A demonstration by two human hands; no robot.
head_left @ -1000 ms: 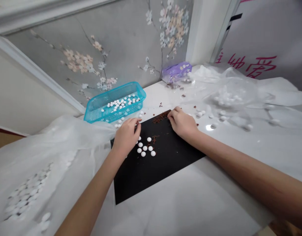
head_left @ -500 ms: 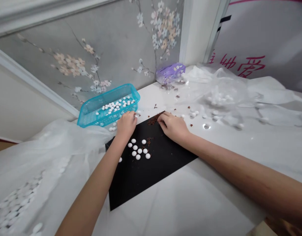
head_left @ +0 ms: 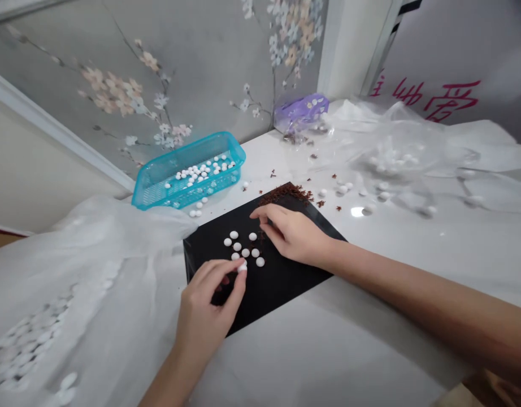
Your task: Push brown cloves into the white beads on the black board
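My left hand is low on the black mat, with thumb and finger pinching a small white round bead. Several loose beads lie on the mat just above those fingertips. My right hand rests on the mat with its fingers apart, its index finger reaching toward those beads and holding nothing. A heap of brown crumbs lies along the mat's far corner, above my right hand.
A turquoise plastic basket holds several white beads at the left back. Behind it is a purple packet. Clear plastic sheets with beads spread on the right, and a white sheet hangs at the left.
My left hand has moved from the mat's far edge to its near part and now pinches a bead. My right hand has slid back from the brown heap, toward the beads.
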